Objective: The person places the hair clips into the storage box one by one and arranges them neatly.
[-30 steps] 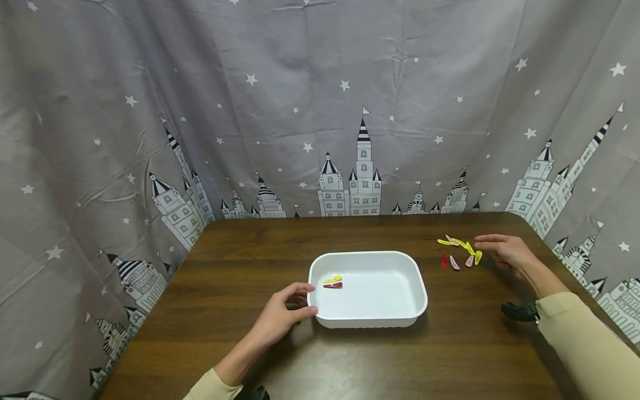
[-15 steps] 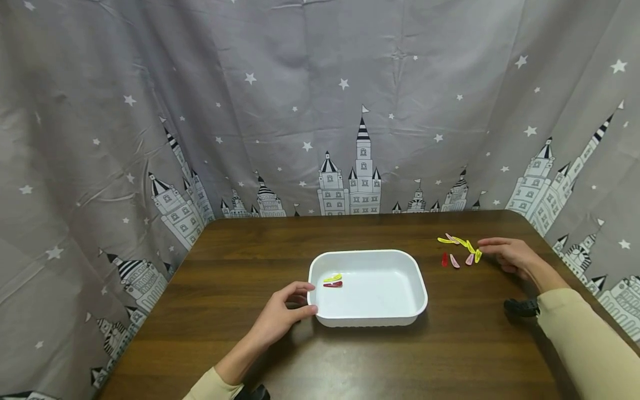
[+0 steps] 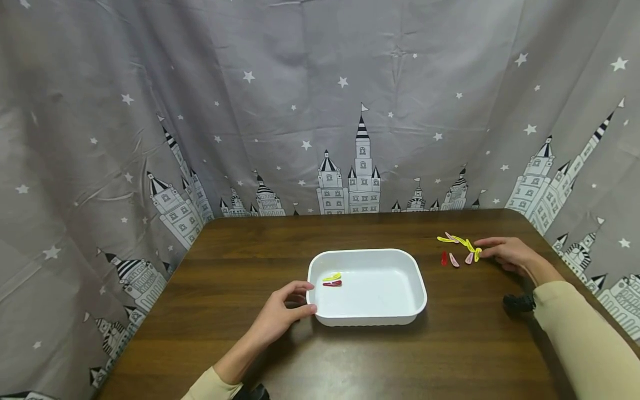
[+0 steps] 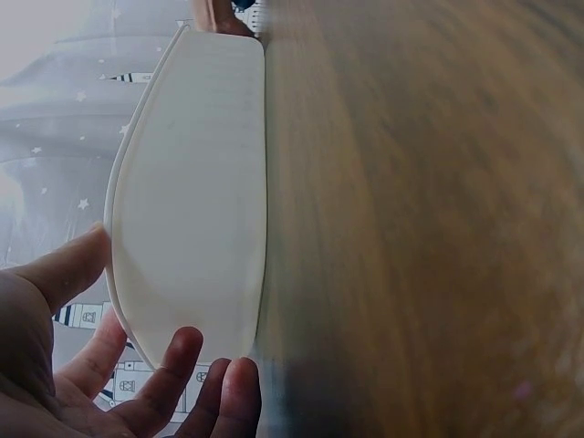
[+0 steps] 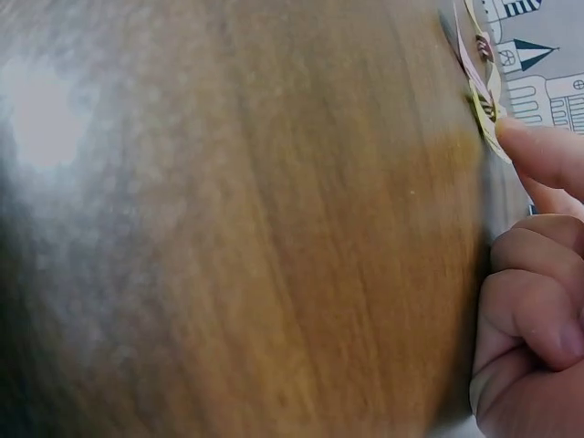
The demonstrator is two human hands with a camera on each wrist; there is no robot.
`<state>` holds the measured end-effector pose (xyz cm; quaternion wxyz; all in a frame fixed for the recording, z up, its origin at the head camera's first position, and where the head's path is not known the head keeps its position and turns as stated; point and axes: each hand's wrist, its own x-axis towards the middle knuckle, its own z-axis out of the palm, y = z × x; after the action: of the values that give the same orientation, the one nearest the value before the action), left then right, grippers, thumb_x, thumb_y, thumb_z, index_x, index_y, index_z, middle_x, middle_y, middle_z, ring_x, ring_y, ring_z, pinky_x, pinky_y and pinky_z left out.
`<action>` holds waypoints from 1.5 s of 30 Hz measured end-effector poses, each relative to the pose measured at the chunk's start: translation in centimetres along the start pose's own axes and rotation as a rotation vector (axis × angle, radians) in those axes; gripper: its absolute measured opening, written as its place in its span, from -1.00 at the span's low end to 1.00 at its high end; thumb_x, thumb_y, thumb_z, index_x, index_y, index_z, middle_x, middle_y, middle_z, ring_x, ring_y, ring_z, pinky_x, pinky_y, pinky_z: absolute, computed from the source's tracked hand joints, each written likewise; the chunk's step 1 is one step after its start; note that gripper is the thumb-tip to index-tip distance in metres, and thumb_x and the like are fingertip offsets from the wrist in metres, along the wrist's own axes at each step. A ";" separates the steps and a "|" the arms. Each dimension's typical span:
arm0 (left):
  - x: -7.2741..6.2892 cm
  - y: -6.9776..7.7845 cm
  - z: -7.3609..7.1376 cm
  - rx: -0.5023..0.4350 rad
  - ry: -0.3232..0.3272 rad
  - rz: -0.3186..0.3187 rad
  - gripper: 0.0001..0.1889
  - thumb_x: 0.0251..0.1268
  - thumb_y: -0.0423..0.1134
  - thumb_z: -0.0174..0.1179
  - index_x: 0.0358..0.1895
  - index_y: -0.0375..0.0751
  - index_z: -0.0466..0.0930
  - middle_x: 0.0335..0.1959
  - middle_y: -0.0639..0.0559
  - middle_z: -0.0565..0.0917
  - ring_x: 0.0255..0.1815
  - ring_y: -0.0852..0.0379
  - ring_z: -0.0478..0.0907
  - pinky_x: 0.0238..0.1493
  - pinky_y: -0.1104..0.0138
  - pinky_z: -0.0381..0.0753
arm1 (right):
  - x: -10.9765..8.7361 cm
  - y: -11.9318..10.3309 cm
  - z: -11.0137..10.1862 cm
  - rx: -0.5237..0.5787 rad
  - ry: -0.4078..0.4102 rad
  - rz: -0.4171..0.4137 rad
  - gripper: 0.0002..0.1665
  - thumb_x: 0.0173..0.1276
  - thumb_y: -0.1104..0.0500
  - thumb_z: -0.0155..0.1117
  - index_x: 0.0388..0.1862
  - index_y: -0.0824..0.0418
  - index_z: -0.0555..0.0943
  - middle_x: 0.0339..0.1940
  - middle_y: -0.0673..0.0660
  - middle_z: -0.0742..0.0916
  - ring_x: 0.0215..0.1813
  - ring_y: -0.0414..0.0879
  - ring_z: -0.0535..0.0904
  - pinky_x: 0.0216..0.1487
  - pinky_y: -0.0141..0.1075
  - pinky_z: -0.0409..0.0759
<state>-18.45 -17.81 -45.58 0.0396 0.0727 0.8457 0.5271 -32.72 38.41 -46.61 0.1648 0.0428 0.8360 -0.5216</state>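
In the head view a white tray (image 3: 370, 286) stands at mid-table, holding a yellow snap hair clip (image 3: 332, 276) and a dark red one (image 3: 332, 283) near its left end. My left hand (image 3: 281, 311) touches the tray's left rim with thumb and forefinger; in the left wrist view the other fingers lie loosely beside the outer wall. At the table's right, my right hand (image 3: 511, 255) reaches out a forefinger that touches the nearest yellow hair clip (image 3: 477, 255). The right wrist view shows that fingertip on the yellow clip (image 5: 484, 119), with the remaining fingers bent.
Left of the right hand lie more clips: a red clip (image 3: 444, 258), a pink clip (image 3: 454, 260), another pink clip (image 3: 469, 258) and several yellow and pink ones behind. A grey castle-print curtain (image 3: 280, 111) hangs along the back edge of the wooden table (image 3: 240, 244).
My right hand shifted slightly right, then back left, its fingertip coming onto the nearest yellow hair clip, which has turned a little. The left hand stays at the tray.
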 end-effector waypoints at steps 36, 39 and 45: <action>0.2 0.1 0.0 0.000 0.000 -0.004 -0.61 0.19 -0.20 0.45 0.09 -0.05 0.65 0.02 -0.11 0.67 0.01 -0.04 0.62 -0.01 0.20 0.56 | -1.4 0.4 0.6 -0.138 0.082 -0.055 -0.32 0.30 0.13 0.41 0.32 0.42 0.48 -0.47 -0.20 0.54 -0.57 -0.27 0.28 -0.50 -0.33 0.36; 0.2 0.1 0.0 0.002 0.002 -0.007 -0.62 0.20 -0.21 0.45 0.10 -0.06 0.65 0.02 -0.12 0.67 0.01 -0.04 0.62 -0.02 0.20 0.56 | -1.6 0.5 0.6 -0.138 0.096 -0.065 -0.33 0.30 0.14 0.41 0.30 0.44 0.49 -0.61 -0.22 0.45 -0.63 -0.28 0.24 -0.56 -0.35 0.33; 0.2 0.2 0.0 0.009 -0.003 -0.012 -0.60 0.20 -0.21 0.45 0.12 -0.07 0.64 0.03 -0.13 0.67 0.01 -0.02 0.61 0.01 0.19 0.55 | -1.6 0.9 0.8 -0.133 0.123 -0.072 -0.34 0.28 0.17 0.41 0.29 0.49 0.49 -0.80 -0.22 0.29 -0.76 -0.31 0.16 -0.67 -0.36 0.28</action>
<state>-18.60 -17.69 -45.44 0.0436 0.0685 0.8485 0.5229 -30.81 38.29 -47.18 0.0969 0.0338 0.8784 -0.4667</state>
